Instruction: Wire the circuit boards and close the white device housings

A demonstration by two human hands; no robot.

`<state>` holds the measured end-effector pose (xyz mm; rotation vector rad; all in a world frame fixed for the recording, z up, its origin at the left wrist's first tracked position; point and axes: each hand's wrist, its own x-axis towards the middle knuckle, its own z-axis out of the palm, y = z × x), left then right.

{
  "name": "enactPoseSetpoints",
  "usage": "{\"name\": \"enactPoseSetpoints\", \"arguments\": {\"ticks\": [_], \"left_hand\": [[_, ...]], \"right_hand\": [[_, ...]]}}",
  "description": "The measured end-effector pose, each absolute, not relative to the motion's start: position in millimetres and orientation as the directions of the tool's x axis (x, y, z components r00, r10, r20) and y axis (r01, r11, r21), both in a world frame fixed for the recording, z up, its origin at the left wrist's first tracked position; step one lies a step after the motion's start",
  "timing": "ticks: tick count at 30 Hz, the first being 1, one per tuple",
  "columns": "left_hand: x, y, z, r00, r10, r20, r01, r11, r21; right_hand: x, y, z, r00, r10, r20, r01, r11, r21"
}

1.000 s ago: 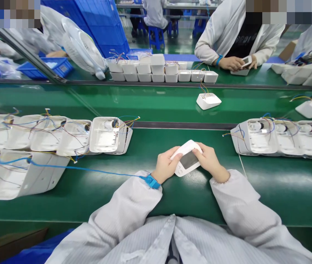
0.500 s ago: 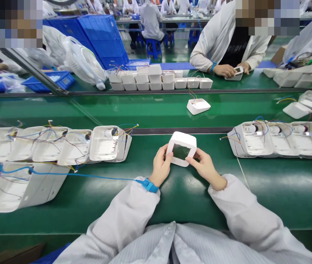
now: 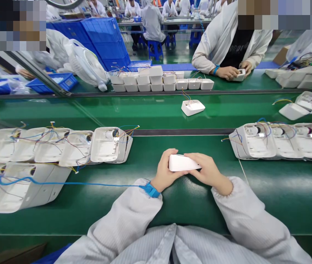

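Between my hands is a white plastic housing (image 3: 182, 163), turned so that a smooth, wedge-shaped side faces me. Its window opening is out of sight. My left hand (image 3: 166, 170) grips the left end, thumb below and fingers on top. At the right end, my right hand (image 3: 207, 169) is closed round the housing with its fingers over the upper edge. Both hands are just above the green work surface (image 3: 145, 209). A blue wrist strap (image 3: 150, 190) with a blue cord (image 3: 90, 184) is on my left wrist.
Rows of wired white housings stand at left (image 3: 108, 146) and right (image 3: 259, 141). Beyond a dark rail, a single housing (image 3: 193, 107) lies on the green belt (image 3: 134, 110). Across it, a co-worker's hands (image 3: 229, 72) hold a white part near stacked housings (image 3: 145, 87).
My hands have tipped the housing from its windowed face to its side and lowered it slightly. The lone housing on the belt has shifted left. The co-worker's part has been tilted.
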<state>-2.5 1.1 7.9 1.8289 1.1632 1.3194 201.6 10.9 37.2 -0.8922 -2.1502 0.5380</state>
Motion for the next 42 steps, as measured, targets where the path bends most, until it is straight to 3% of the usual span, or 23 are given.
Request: {"name": "enactPoseSetpoints", "arguments": {"ticks": [7, 15, 17, 19, 22, 30, 35, 42], "left_hand": [[-0.1, 0.3, 10.2, 0.085, 0.899, 0.429, 0.318, -0.432, 0.844], [-2.3, 5.2, 4.7, 0.13, 0.908, 0.399, 0.359, -0.418, 0.834], [-2.2, 6.7, 0.7, 0.147, 0.911, 0.386, 0.392, -0.412, 0.822], [-1.6, 7.9, -2.5, 0.178, 0.919, 0.351, 0.435, -0.394, 0.81], [-1.1, 8.5, -3.0, 0.249, 0.913, 0.323, 0.479, -0.407, 0.778], [-1.5, 7.7, 1.4, 0.331, 0.883, 0.334, 0.502, -0.464, 0.73], [0.4, 7.7, 1.5, 0.371, 0.858, 0.356, 0.497, -0.507, 0.704], [6.6, 9.4, 1.6, 0.458, 0.808, 0.371, 0.544, -0.584, 0.602]], "right_hand": [[197.7, 8.9, 29.5, -0.419, 0.753, 0.507, 0.468, 0.658, -0.59], [206.5, 21.3, 31.7, -0.458, 0.746, 0.484, 0.519, 0.666, -0.536], [215.5, 30.4, 28.9, -0.338, 0.84, 0.423, 0.588, 0.54, -0.602], [226.2, 41.0, 23.0, -0.106, 0.943, 0.315, 0.631, 0.309, -0.712], [240.8, 56.9, 10.5, 0.13, 0.975, 0.183, 0.569, 0.078, -0.819], [248.6, 83.4, -14.5, 0.303, 0.929, 0.212, 0.332, 0.105, -0.937], [238.9, 81.4, -18.1, 0.177, 0.939, 0.294, 0.392, 0.206, -0.897], [222.5, 82.5, -13.8, -0.003, 0.953, 0.301, 0.536, 0.256, -0.805]]}}
